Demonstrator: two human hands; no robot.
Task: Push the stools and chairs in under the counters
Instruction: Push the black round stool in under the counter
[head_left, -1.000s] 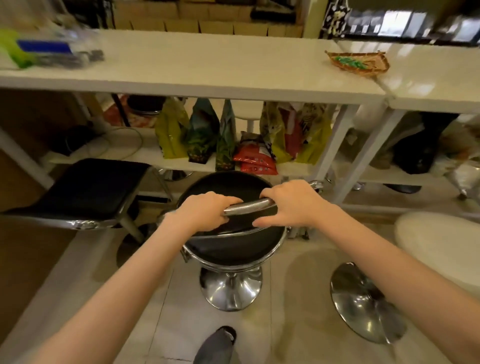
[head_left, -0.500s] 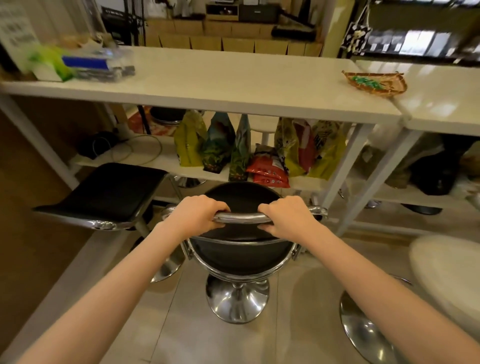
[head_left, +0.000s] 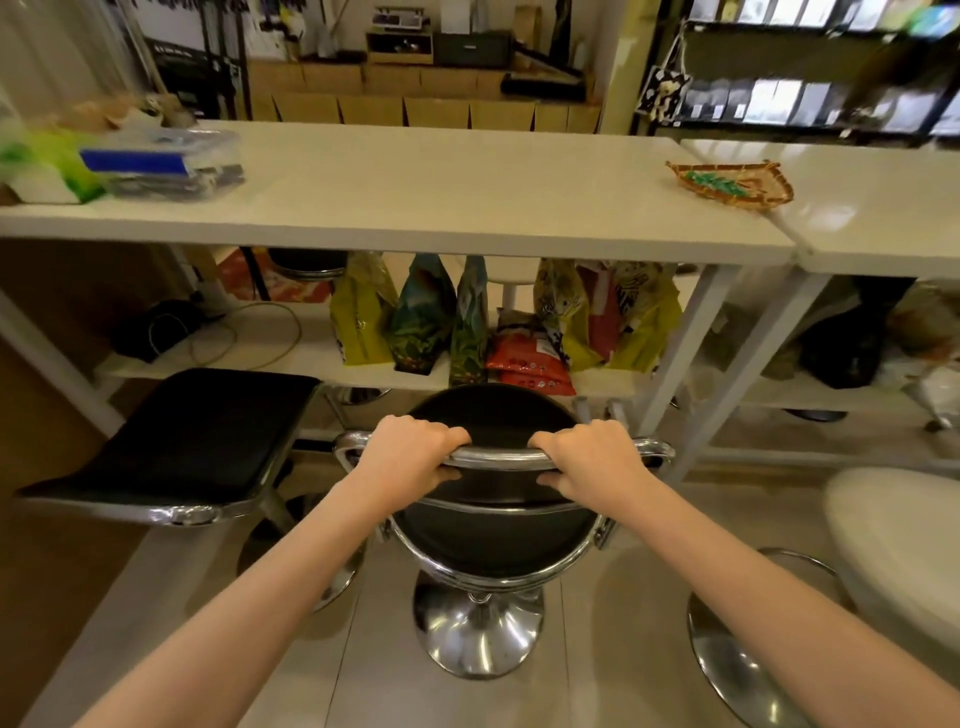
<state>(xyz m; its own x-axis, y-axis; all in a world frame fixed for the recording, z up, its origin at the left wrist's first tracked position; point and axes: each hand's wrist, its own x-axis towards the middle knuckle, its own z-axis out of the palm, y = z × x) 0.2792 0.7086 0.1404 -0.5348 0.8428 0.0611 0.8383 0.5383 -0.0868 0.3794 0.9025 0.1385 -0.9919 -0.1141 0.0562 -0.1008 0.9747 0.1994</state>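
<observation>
A round black stool (head_left: 493, 540) on a chrome pedestal base stands in front of the white counter (head_left: 415, 208), its seat's far edge near the lower shelf. My left hand (head_left: 410, 452) and my right hand (head_left: 592, 457) both grip the chrome backrest bar (head_left: 501, 457) of this stool, a hand's width apart. A square black stool (head_left: 182, 447) stands to the left, its seat partly under the counter. A white stool (head_left: 898, 545) with a chrome base sits at the right edge, out from the second counter (head_left: 883, 208).
The counter's lower shelf (head_left: 249, 358) holds several colourful bags (head_left: 426, 317), red packets and a coiled cable. White counter legs (head_left: 691, 364) slant down right of the round stool. A plastic box (head_left: 171, 166) and a woven tray (head_left: 732, 182) lie on top.
The round black stool has been turned square to the counter and moved forward toward it. Both hands kept their grip on the backrest bar, and my view has lifted.
</observation>
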